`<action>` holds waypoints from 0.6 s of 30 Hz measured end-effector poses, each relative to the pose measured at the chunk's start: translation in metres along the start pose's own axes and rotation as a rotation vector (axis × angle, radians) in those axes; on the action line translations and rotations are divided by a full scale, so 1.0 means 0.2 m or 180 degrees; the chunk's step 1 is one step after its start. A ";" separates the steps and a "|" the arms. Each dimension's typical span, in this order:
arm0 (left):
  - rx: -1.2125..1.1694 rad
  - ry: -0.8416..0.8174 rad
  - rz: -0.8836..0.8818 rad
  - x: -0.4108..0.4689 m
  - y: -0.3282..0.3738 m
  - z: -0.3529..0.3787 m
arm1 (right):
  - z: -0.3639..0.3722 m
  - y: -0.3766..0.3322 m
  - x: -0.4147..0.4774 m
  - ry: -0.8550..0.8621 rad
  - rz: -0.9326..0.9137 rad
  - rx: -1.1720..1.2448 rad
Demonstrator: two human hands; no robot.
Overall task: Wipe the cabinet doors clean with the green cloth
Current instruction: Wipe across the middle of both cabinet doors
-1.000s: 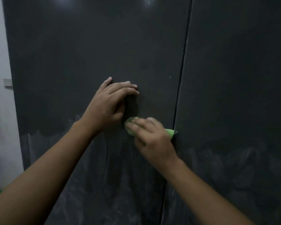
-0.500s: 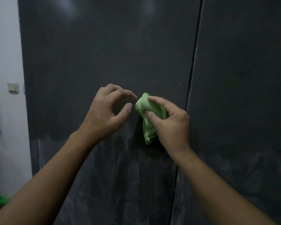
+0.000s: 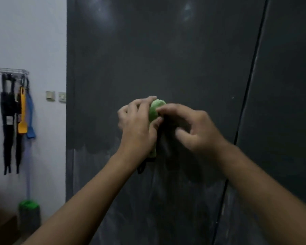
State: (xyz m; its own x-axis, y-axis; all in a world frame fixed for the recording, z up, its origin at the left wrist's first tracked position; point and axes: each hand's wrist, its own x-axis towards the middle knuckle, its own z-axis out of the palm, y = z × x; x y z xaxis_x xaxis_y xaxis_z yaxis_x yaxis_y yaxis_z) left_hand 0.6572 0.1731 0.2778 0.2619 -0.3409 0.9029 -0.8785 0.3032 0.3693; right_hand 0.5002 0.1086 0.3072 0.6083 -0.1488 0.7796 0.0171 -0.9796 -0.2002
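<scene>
Green cloth, bunched into a wad, sits at the middle of the frame in front of the left door; whether it touches the panel cannot be told. The left hand has its grip clamped on it: fingers curl over the top, the thumb presses the side, and a tail of cloth shows below the wrist beside a hanging black loop. The right hand is blurred. Its fingertips touch the wad's upper right, with the thumb held away, and I cannot tell whether that grip closes on the cloth.

Both doors are dark grey. The seam between the left door and the right door slants from the upper right to the bottom of the frame, just right of the right hand. The left door's outer edge meets a pale wall. A broad stretch of dark door runs from the hands to the top of the frame, and pale streaks cover both doors below them. At the far left, black, orange and blue tools hang from a rail, with two switches between them and the door edge.
</scene>
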 end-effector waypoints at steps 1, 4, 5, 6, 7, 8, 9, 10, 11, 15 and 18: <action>0.0284 0.0029 0.0193 -0.02 -0.04 0.01 | -0.07 0.03 0.02 0.0068 -0.0356 -0.0748; 0.0847 0.0190 0.0675 -0.07 -0.15 0.01 | -0.23 0.14 0.06 0.0116 -0.0969 -0.2215; 0.0851 0.0316 0.0708 -0.07 -0.18 0.00 | -0.25 0.17 0.06 0.0033 -0.1058 -0.2487; 0.0776 0.0473 0.0662 -0.06 -0.21 0.00 | -0.24 0.20 0.06 -0.0035 -0.1158 -0.2798; 0.0665 0.0615 0.0575 -0.05 -0.24 0.00 | -0.22 0.22 0.06 -0.0083 -0.1258 -0.3123; 0.0576 0.0696 0.0510 -0.04 -0.27 0.02 | -0.20 0.23 0.06 -0.0112 -0.1314 -0.3392; 0.0547 0.0700 0.0499 -0.04 -0.28 0.04 | -0.18 0.24 0.06 -0.0141 -0.1301 -0.3599; 0.0580 0.0673 0.0528 -0.04 -0.29 0.08 | -0.17 0.24 0.06 -0.0150 -0.1252 -0.3738; 0.0625 0.0655 0.0564 -0.04 -0.29 0.11 | -0.17 0.23 0.07 -0.0138 -0.1210 -0.3821; 0.0692 0.0479 0.0762 -0.10 -0.26 0.19 | -0.16 0.24 0.05 -0.0042 -0.1168 -0.4002; 0.0780 0.0211 0.1086 -0.22 -0.23 0.25 | -0.15 0.24 0.05 -0.0007 -0.1139 -0.4077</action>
State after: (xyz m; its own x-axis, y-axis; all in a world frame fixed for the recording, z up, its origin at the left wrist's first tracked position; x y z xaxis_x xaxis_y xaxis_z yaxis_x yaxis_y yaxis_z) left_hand 0.6660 0.1297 0.2108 -0.0422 -0.1974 0.9794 -0.9862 0.1654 -0.0091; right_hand 0.4826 0.0559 0.3233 0.7281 0.1411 0.6708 -0.5782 -0.3992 0.7116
